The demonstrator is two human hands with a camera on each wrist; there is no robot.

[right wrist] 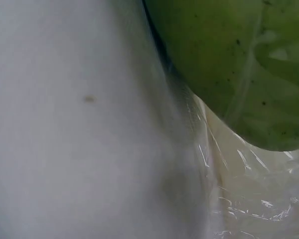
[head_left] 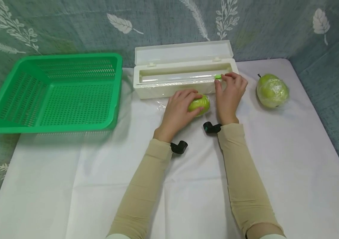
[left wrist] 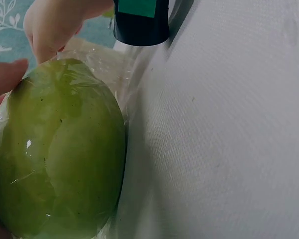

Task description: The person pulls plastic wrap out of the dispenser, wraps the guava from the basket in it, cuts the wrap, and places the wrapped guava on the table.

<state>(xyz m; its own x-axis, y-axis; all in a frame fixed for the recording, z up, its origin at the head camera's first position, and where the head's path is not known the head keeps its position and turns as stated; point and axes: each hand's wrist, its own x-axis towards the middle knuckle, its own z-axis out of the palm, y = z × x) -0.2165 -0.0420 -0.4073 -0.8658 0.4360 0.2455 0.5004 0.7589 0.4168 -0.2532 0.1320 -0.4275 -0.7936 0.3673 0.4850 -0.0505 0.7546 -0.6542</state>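
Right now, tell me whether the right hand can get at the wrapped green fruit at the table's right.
Probably yes: only white cloth lies between the right hand and the wrapped green fruit, though its fingers would first have to leave the green slider.

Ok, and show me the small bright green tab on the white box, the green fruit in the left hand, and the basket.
Bright green tab [head_left: 217, 76]: head view, its visible middle.
Held green fruit [left wrist: 60, 149]: left wrist view, middle of its side.
Basket [head_left: 52, 128]: head view, its near rim.
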